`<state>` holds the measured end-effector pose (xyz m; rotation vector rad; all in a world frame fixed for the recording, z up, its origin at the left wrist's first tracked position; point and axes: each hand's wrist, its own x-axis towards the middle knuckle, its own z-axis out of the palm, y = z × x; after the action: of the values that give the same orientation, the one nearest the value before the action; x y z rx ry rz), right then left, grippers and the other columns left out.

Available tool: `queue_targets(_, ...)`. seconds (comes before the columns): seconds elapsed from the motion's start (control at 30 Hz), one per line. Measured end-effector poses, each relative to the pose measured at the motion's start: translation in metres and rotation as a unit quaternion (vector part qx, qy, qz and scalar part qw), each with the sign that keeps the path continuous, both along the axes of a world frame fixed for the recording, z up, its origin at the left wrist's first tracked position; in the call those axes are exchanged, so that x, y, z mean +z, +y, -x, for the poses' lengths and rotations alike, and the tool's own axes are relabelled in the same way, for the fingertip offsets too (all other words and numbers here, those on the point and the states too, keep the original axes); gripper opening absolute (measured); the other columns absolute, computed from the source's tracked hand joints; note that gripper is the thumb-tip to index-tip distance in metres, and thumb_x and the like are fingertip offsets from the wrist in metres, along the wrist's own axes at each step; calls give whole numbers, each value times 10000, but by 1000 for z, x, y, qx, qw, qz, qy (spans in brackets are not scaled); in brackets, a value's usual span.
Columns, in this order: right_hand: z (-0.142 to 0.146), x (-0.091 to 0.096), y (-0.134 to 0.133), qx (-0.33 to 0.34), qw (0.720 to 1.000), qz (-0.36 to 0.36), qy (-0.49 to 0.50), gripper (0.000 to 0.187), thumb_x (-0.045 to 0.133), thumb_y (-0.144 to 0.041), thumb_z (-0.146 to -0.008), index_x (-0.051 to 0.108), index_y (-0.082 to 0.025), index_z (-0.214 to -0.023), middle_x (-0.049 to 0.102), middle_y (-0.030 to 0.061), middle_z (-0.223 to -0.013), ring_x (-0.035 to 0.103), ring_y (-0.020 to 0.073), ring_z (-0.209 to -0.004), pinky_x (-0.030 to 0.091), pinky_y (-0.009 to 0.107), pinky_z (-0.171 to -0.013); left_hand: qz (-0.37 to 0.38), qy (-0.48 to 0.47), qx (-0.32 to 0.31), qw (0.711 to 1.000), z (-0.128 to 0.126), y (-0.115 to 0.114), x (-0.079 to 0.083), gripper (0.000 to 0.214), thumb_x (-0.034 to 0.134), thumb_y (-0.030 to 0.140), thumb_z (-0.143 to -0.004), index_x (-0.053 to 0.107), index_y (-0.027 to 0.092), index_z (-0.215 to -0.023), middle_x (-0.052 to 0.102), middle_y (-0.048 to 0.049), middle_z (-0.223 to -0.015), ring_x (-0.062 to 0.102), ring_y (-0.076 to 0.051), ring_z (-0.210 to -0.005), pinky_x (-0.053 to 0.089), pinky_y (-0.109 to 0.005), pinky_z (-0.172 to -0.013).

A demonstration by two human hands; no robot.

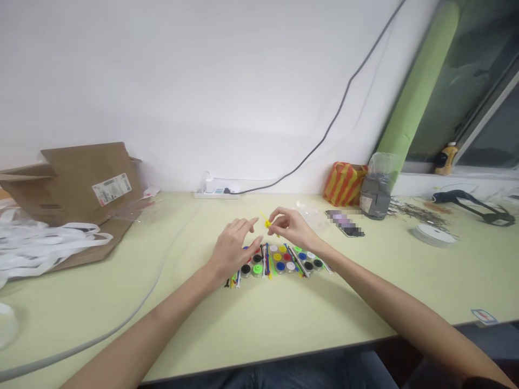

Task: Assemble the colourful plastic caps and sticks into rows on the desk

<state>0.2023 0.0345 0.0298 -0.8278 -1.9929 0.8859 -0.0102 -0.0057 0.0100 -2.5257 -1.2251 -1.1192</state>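
My right hand [292, 228] pinches a small yellow plastic piece [267, 222] between thumb and fingertips, above the pale green tabletop [324, 308]. My left hand [233, 249] hangs beside it with its fingers apart, its index fingertip close to the yellow piece but holding nothing. Just below both hands lies a group of small round pots with coloured lids [281, 259], in white, yellow, red, blue, black and green. Thin coloured sticks [265, 260] lie among and across them. My left hand hides part of the group.
A flattened cardboard package [77, 186] and white straps [40, 243] lie at the left. A grey cable [121, 316] crosses the table. A power strip [214, 189], a striped bag [344, 183], a grey bag [375, 189], a phone [344, 223] and a white tape roll [433, 234] stand further back.
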Motion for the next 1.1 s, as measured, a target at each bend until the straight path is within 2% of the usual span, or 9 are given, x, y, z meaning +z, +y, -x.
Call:
queue_targets(0.1,-1,-7,-26,33,994,70,77,289,697,-384,-845,522,-201,-984,739,37,-768,658,154,-670,456,246,-611,13,22,-65,998,-8,-9,2,313,500,324,-1000,523,200,-1287,641,-78,-1086,582,-226,-1015,456,-371,-857)
queue_targets(0.27,1,-12,-43,99,977,138,130,425,698,-436,-869,458,-222,-1148,710,-4,-760,491,88,-541,324,205,-514,4,-18,-102,995,-9,-16,6,129,480,285,-1009,555,191,-1057,622,-77,-1028,578,-206,-968,464,-351,-842)
queue_targets(0.43,1,-12,-54,148,972,129,131,332,618,-430,-944,489,-215,-1161,710,27,-835,539,104,-644,355,225,-576,26,-38,-131,990,-6,-17,8,155,581,335,-964,509,199,-979,580,-40,-973,573,-158,-863,473,-284,-758)
queue_targets(0.6,1,-8,-59,171,964,135,152,309,679,-413,-908,473,-228,-1044,679,24,-893,607,138,-796,421,246,-663,67,-56,-130,988,-7,-18,4,67,587,210,-940,526,206,-968,553,27,-798,538,-118,-722,431,-234,-672)
queue_targets(0.7,-1,-5,-59,174,969,121,128,283,664,-433,-916,500,-212,-983,654,17,-863,594,134,-777,434,250,-669,61,-27,-138,988,-7,-17,3,39,545,217,-955,521,200,-930,541,21,-780,514,-125,-705,405,-242,-650)
queue_targets(0.83,-3,-5,-58,206,963,131,111,288,598,-477,-950,495,-208,-957,658,29,-868,605,144,-780,453,268,-688,75,23,-157,985,-8,-18,3,119,456,294,-997,483,197,-933,553,-5,-820,498,-147,-713,407,-274,-665)
queue_targets(0.93,-7,-1,-55,228,959,142,91,300,589,-484,-953,488,-206,-900,610,-6,-725,571,136,-687,446,275,-683,98,-5,-179,979,-6,-21,5,140,350,267,-1019,461,203,-963,561,-27,-883,516,-161,-779,432,-301,-737)
queue_targets(1.0,-17,6,-49,207,968,124,73,305,600,-481,-941,498,-203,-866,589,-14,-693,531,128,-639,428,269,-655,89,-44,-185,978,-2,-21,8,143,317,239,-1018,436,208,-945,545,-27,-883,509,-162,-797,432,-309,-761)
queue_targets(1.1,-43,22,-34,86,996,29,24,314,631,-473,-904,554,-181,-819,631,32,-823,549,145,-745,419,272,-701,62,-65,-174,981,5,-18,12,113,338,220,-1009,414,209,-926,521,-23,-871,489,-157,-788,421,-308,-755)
